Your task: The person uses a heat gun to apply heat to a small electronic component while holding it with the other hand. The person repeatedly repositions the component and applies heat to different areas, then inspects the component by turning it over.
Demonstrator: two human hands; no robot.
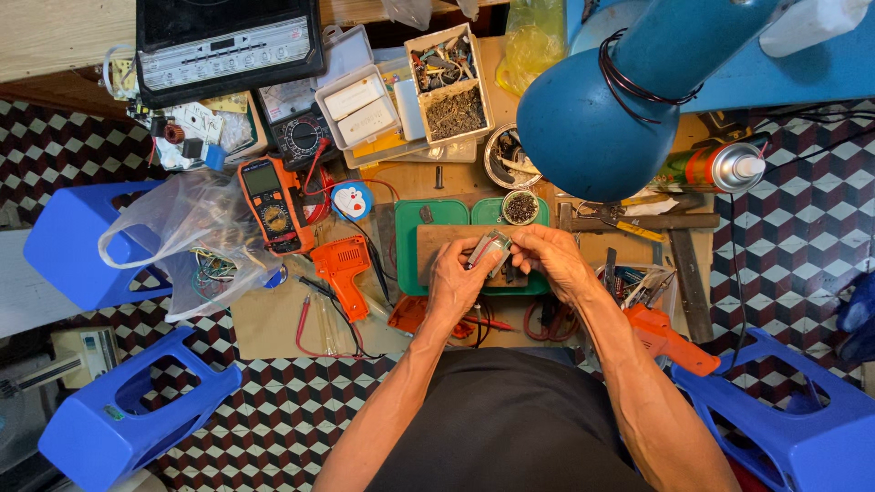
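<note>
Both forearms rise from the bottom of the frame and meet at centre. The left hand (456,278) curls its fingers around a small silver metal part (490,251), thumb on its lower end; the right hand (551,260) pinches the part's upper right end with bent fingertips. The part sits tilted between both sets of fingers, above a wooden block (436,244) on a green tray (408,260). Close by are an orange soldering gun (344,269) at left, a blue lamp (602,109) above right and a small cup of bits (520,208) just above.
</note>
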